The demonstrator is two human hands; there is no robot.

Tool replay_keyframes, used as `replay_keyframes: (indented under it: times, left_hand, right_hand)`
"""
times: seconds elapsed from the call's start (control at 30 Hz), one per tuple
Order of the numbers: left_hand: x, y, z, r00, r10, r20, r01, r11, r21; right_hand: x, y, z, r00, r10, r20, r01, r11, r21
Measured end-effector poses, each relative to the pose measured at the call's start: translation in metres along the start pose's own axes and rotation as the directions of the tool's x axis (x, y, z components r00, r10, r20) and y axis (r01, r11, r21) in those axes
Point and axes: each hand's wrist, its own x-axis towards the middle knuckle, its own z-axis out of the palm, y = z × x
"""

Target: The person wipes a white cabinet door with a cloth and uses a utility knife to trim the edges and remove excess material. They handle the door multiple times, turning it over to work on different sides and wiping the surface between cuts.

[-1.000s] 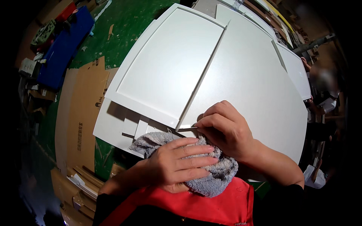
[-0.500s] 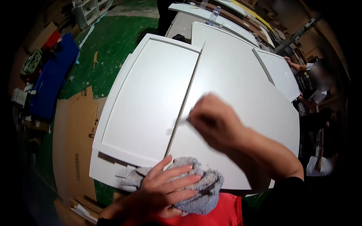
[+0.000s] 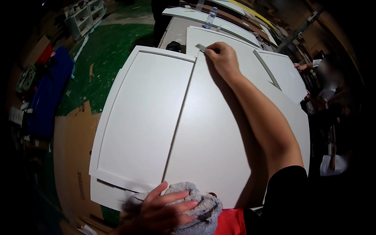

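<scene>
My right hand [image 3: 225, 58] reaches to the far side of a large white board [image 3: 207, 129], pinching a small flat grey scraper [image 3: 201, 47]. The scraper is at the far end of a dark seam, beside the corner of a white framed panel [image 3: 145, 113]. That panel lies left of the seam, with a raised border along its left, far and near sides. At the near edge, my left hand [image 3: 166, 209] rests with fingers spread over a bunched grey cloth [image 3: 196, 209], holding it down. Part of the cloth is under my fingers.
A bottle [image 3: 210, 17] stands on boards at the back. To the right, a person [image 3: 325, 78] holds another white panel [image 3: 286, 74]. Flattened cardboard [image 3: 74, 152] lies on the green floor [image 3: 113, 43] at left, near a blue bin [image 3: 49, 92].
My right hand has moved away from me with the scraper, from mid-seam to the seam's far end. My left hand stays on the cloth. The view has shifted slightly.
</scene>
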Motion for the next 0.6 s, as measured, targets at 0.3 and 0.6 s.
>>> replay_keyframes:
  times: [0.3, 0.6]
  left_hand:
    - [-0.006, 0.001, 0.010, 0.979, 0.036, -0.199, -0.041, 0.999, -0.022]
    - [-0.005, 0.004, 0.025, 0.947, 0.015, -0.320, 0.017, 0.995, 0.096]
  right_hand:
    - [-0.003, 0.000, -0.004, 0.958, 0.232, -0.168, -0.268, 0.933, -0.239]
    - [-0.044, 0.049, -0.089, 0.908, 0.347, -0.235, -0.409, 0.858, -0.311]
